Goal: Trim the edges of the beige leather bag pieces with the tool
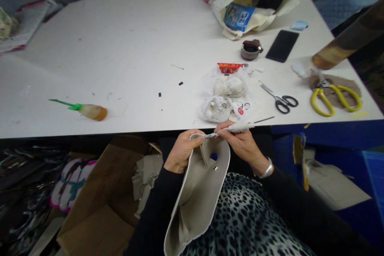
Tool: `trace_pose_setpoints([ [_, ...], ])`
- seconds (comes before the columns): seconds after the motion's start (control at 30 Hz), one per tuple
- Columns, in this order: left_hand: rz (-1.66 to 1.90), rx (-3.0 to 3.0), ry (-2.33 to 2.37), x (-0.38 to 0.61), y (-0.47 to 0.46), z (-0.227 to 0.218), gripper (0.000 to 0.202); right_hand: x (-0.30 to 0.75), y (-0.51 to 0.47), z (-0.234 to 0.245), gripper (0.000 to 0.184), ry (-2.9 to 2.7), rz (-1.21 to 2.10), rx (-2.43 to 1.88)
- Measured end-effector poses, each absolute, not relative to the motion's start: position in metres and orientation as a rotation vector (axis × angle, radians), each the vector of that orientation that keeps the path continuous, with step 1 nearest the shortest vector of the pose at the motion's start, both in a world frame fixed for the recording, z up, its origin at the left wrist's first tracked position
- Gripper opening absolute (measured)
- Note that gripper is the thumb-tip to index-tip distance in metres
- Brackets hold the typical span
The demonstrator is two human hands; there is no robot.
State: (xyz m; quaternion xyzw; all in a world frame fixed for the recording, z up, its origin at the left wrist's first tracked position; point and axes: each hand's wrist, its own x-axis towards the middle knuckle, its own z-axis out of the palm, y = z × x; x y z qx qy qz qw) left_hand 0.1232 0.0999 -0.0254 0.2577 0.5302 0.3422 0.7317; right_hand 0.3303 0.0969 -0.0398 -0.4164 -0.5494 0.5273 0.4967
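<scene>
A beige leather bag piece (198, 192) lies on my lap, its top edge raised toward the table. My left hand (181, 152) is closed around that top edge. My right hand (241, 144) pinches a thin white-handled tool (240, 127), its tip touching the leather edge between my hands. Just beyond my hands, two clear plastic bags of small parts (222, 98) rest on the white table (126, 48).
On the table right: small black scissors (280, 99), yellow-handled scissors (336, 98), a black phone (282, 45), a brown cup (250, 50), a cloth-filled bag (258, 0). A green-tipped glue bottle (85, 110) lies left. A cardboard box (99, 208) sits on the floor left.
</scene>
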Motion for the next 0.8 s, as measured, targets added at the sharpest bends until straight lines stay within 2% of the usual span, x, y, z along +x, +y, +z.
trace_pose_setpoints([
  [0.23, 0.769, 0.577, 1.176, 0.127, 0.099, -0.029, 0.041, 0.322, 0.100, -0.045, 0.031, -1.187, 1.319, -1.111],
  [0.8, 0.788, 0.686, 1.231, 0.129, 0.094, -0.026, 0.045, 0.309, 0.106, -0.036, 0.043, -1.132, 1.288, -1.234],
])
